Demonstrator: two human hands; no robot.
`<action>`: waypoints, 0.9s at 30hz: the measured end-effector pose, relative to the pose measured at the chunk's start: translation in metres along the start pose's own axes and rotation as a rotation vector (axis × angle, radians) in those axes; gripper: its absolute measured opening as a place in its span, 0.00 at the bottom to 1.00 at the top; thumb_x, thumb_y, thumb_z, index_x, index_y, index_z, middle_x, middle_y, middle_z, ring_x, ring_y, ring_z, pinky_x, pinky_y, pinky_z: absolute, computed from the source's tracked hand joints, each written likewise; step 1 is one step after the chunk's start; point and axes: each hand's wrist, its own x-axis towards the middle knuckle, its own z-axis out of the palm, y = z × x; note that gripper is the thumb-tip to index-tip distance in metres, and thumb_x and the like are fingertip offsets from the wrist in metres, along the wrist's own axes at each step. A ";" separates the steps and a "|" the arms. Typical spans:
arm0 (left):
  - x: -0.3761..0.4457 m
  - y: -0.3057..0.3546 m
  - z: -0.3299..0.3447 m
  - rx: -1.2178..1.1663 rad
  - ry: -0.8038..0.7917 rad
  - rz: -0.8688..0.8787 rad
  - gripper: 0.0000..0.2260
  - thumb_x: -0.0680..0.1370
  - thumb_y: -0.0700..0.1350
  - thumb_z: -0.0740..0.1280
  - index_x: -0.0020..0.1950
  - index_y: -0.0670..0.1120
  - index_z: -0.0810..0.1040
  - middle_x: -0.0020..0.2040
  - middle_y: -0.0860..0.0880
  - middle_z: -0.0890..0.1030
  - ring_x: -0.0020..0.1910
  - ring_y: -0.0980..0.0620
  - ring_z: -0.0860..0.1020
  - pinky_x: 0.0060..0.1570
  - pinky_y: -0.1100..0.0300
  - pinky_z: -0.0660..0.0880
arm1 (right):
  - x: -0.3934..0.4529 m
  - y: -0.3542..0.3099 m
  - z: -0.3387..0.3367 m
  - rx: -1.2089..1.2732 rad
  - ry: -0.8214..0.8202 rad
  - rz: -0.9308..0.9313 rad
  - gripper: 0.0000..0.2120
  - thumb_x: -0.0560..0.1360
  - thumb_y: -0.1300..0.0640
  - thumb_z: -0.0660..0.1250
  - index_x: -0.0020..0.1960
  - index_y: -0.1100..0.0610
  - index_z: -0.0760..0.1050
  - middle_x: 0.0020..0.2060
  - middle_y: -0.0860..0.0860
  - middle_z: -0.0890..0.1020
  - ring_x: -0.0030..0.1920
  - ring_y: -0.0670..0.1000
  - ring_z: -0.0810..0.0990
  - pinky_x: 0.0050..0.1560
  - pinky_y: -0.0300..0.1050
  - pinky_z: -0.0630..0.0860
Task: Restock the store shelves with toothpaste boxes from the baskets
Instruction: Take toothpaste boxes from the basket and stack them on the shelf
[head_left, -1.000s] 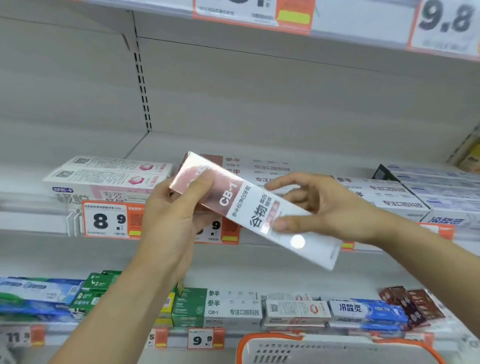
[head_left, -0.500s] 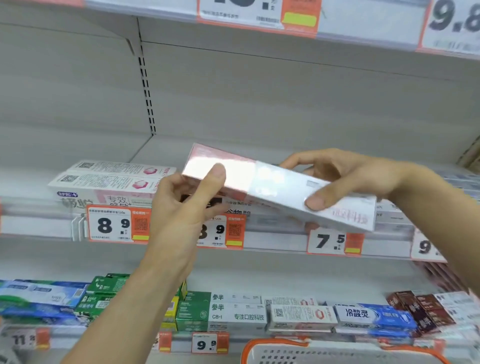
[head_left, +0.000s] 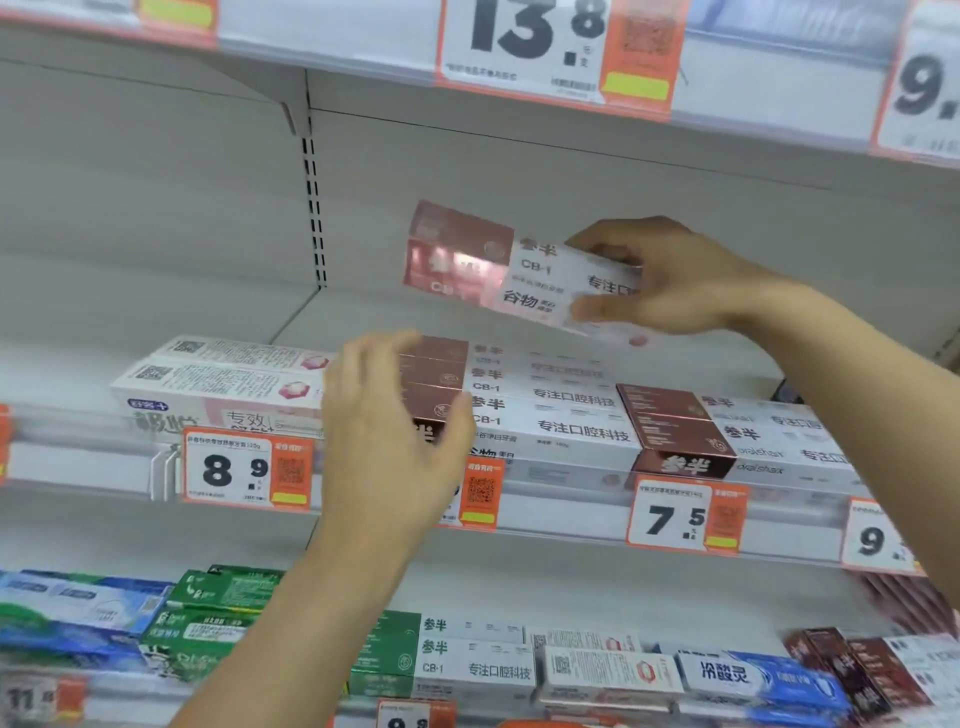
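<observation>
My right hand (head_left: 675, 275) grips a pink-and-white toothpaste box (head_left: 488, 265) by its right end and holds it in the air above the middle shelf. Just below it lies a stack of matching boxes (head_left: 545, 410) with dark red ends, flat on the shelf. My left hand (head_left: 389, 436) hovers in front of the stack's left end, fingers loosely spread and holding nothing. The basket is out of view apart from a thin orange strip at the bottom edge.
White-and-pink boxes (head_left: 218, 379) lie left of the stack, and brown-ended boxes (head_left: 727, 431) lie to its right. Price tags 8.9 (head_left: 244, 470) and 7.5 (head_left: 680, 519) hang on the shelf rail. The lower shelf holds green, white and blue boxes (head_left: 467, 660). Another shelf edge (head_left: 561, 52) runs overhead.
My left hand has let go of the box and dropped in front of the shelf stack. My right hand alone has raised the box and carried it rightward over the stack.
</observation>
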 end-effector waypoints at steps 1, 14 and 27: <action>0.000 -0.007 0.005 0.098 -0.077 0.103 0.23 0.76 0.52 0.71 0.67 0.46 0.72 0.64 0.51 0.72 0.65 0.56 0.66 0.68 0.54 0.65 | 0.013 0.006 0.003 -0.048 -0.029 0.008 0.23 0.73 0.52 0.75 0.66 0.49 0.74 0.56 0.45 0.81 0.46 0.52 0.84 0.35 0.47 0.83; -0.004 -0.030 0.028 0.638 -0.392 0.287 0.28 0.78 0.64 0.49 0.69 0.49 0.73 0.66 0.49 0.75 0.68 0.44 0.71 0.69 0.42 0.62 | 0.068 0.056 0.069 0.105 -0.396 0.244 0.23 0.75 0.40 0.69 0.67 0.48 0.75 0.61 0.44 0.81 0.58 0.45 0.80 0.60 0.45 0.74; -0.004 -0.029 0.028 0.642 -0.382 0.302 0.26 0.79 0.63 0.52 0.68 0.49 0.72 0.66 0.49 0.74 0.67 0.44 0.70 0.68 0.42 0.64 | 0.068 0.060 0.078 0.189 -0.373 0.260 0.18 0.80 0.47 0.66 0.69 0.46 0.75 0.58 0.44 0.83 0.56 0.46 0.83 0.66 0.51 0.75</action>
